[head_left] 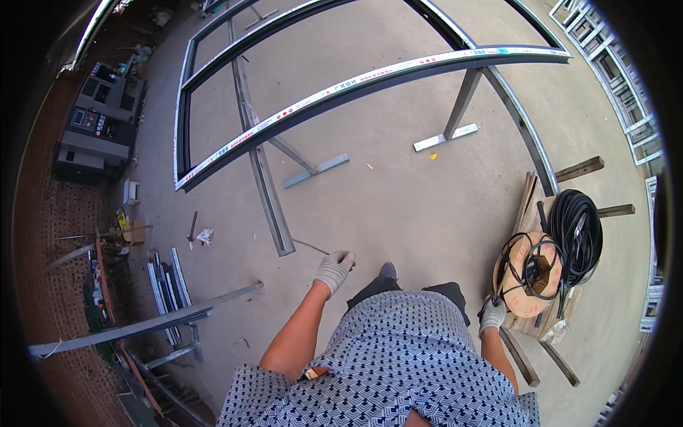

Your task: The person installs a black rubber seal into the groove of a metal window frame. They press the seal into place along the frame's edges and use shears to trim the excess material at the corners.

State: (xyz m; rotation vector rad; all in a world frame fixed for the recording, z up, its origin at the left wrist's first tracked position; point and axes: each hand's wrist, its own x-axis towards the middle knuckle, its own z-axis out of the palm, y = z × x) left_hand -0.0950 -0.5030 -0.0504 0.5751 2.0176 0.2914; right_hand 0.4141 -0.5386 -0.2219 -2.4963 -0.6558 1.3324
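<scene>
My left hand [334,270], in a pale striped work glove, is closed on a thin dark strip [310,247]. One end of that strip sticks out toward the near foot of a metal stand. Low on the right, my gloved right hand [491,315] is at the near left edge of a cardboard spool [523,292] with black strip looped over it. Its fingers look curled, and what they grip is partly hidden. A large dark window or door frame [334,89] with printed tape along its edge rests across metal supports ahead of me.
A thick black coil [578,238] lies beside the spool on a wooden bench [526,213] with protruding legs. Stand legs [270,203] reach toward me. Machinery [99,124] stands at left, above metal profiles [167,292] and a long bar [149,327]. More frames [615,78] lean at right.
</scene>
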